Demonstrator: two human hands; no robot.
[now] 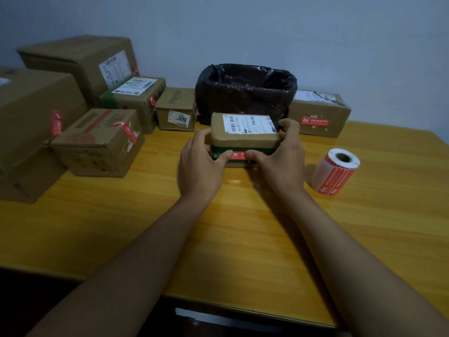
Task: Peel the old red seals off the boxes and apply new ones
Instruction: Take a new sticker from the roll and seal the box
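the small box (245,138) sits on the table (243,227) a little back from its middle, just in front of the black-lined bin (245,91) at the far edge. both hands grip it: the left hand (199,166) curls round its left end and the right hand (281,159) round its right end, fingers reaching to the back, and both thumbs press flat on the red seal (239,155) that runs along the near face. it looks like a fresh seal being smoothed down, though i cannot tell if its ends are fully stuck. the risk, as i judge it, is a crease or trapped bubble if the thumbs slide outward unevenly, or a crooked strip over the green band. pressing hard could also shove the light box back into the bin. the seal roll (336,171) stands near the right edge, upright, and a careless elbow could knock it rolling off. the boxes at the left edge (97,142) have torn seals not yet replaced.
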